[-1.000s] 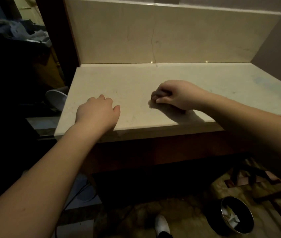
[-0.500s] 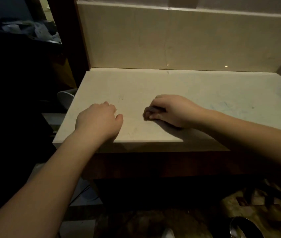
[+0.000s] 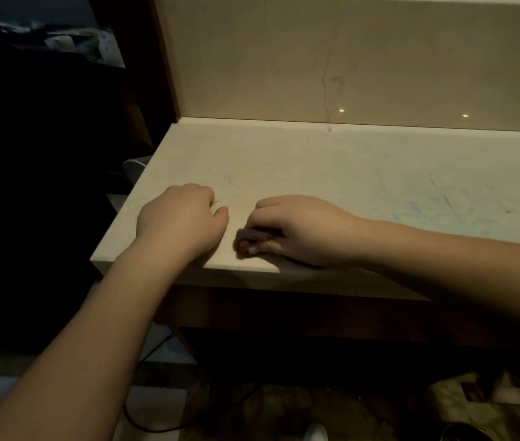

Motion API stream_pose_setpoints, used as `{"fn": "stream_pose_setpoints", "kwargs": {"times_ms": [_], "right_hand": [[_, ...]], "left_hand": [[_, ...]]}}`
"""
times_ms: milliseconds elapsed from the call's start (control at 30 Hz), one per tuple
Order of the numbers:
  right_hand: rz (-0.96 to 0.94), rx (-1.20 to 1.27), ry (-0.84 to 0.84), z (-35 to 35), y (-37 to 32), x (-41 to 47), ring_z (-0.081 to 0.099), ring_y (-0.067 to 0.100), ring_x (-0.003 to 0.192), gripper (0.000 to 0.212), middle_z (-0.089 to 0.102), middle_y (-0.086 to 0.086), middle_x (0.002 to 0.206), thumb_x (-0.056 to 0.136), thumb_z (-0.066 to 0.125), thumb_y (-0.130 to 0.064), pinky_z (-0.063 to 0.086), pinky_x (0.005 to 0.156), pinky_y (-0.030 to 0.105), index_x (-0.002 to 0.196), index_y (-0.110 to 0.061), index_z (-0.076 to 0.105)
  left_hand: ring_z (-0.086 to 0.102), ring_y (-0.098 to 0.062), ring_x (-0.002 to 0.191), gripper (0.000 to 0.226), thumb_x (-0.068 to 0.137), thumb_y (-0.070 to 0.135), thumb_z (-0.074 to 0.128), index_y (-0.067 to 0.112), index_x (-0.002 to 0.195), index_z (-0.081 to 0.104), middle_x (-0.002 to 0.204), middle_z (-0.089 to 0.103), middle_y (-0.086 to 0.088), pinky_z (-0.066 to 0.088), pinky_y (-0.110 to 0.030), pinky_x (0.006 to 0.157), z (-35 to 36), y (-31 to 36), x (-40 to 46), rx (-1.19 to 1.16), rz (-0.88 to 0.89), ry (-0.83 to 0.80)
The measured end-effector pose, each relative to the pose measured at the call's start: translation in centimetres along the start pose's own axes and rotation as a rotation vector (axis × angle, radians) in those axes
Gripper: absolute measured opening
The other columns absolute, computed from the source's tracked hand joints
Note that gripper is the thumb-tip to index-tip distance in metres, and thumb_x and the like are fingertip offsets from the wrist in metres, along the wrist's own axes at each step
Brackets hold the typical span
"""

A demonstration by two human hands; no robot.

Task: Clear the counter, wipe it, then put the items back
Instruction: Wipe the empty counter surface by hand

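A pale marble counter fills the middle of the head view, with nothing standing on it. My right hand grips a small dark wadded cloth and presses it onto the counter close to the front edge. Only the cloth's left end shows past my fingers. My left hand rests on the counter just left of the cloth, near the front left corner, fingers bent down onto the stone and holding nothing. Faint bluish streaks mark the counter's right part.
A marble backsplash rises behind the counter. A white rounded object sits just past the counter's left edge. Dark furniture with clutter stands at the left. Below are a cable on the floor and a bin rim at the bottom right.
My right hand has slid the cloth toward the front edge and a little left, closer to my left hand. The left hand has stayed in place. The camera has shifted left and nearer.
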State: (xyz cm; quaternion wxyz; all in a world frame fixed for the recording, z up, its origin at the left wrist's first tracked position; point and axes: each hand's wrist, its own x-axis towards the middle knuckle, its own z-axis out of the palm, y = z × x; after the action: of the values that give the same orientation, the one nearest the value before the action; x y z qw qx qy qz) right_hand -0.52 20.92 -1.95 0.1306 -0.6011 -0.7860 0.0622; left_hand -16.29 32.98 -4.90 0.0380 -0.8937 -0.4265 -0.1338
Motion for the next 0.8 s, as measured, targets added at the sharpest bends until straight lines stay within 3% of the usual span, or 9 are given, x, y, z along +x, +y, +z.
{"fn": "stream_pose_setpoints", "kwargs": {"times_ms": [167,300,433,533,800], "right_hand": [[-0.033,0.053,-0.025,-1.0,1.2,-4.5,0.057,0.021,0.088,0.021,0.060,0.001,0.095,0.088,0.063,-0.035,0.041,0.067,0.030,0.098,-0.016,0.067],[-0.010,0.032,-0.040,-1.9,2.4,-7.8,0.053,0.011,0.088,0.024,0.060,-0.006,0.094,0.085,0.056,-0.039,0.035,0.065,0.024,0.098,-0.021,0.067],[0.000,0.001,-0.031,-1.2,1.6,-3.9,0.055,0.019,0.095,0.023,0.059,-0.002,0.101,0.088,0.061,-0.039,0.041,0.069,0.031,0.102,-0.021,0.063],[0.016,-0.051,-0.006,-0.5,0.7,-1.5,0.055,0.020,0.097,0.027,0.057,-0.002,0.102,0.089,0.057,-0.043,0.045,0.074,0.036,0.104,-0.022,0.061],[0.028,-0.061,-0.030,-1.8,3.2,-8.1,0.055,0.012,0.091,0.024,0.054,-0.013,0.097,0.087,0.047,-0.049,0.048,0.065,0.035,0.102,-0.032,0.056]], "left_hand": [[0.036,-0.009,0.059,0.026,0.091,0.047,0.040,0.028,0.075,0.047,0.067,0.037,0.013,0.026,-0.025,0.047,0.4,0.0,-0.2,0.001,-0.007,0.040],[0.036,-0.013,0.062,0.025,0.094,0.043,0.038,0.025,0.078,0.045,0.067,0.032,0.014,0.028,-0.027,0.048,0.5,0.5,-0.7,0.018,-0.013,0.054],[0.036,-0.015,0.061,0.021,0.093,0.039,0.037,0.024,0.080,0.044,0.067,0.034,0.010,0.023,-0.026,0.046,0.5,1.3,-0.2,0.091,-0.055,0.030],[0.037,-0.017,0.061,0.021,0.093,0.039,0.037,0.024,0.081,0.044,0.067,0.035,0.007,0.029,-0.029,0.049,0.4,1.6,0.1,0.139,-0.069,0.017],[0.042,-0.017,0.065,0.024,0.095,0.040,0.037,0.022,0.082,0.045,0.068,0.036,0.008,0.029,-0.027,0.049,0.3,1.6,0.0,0.134,-0.057,0.003]]}}
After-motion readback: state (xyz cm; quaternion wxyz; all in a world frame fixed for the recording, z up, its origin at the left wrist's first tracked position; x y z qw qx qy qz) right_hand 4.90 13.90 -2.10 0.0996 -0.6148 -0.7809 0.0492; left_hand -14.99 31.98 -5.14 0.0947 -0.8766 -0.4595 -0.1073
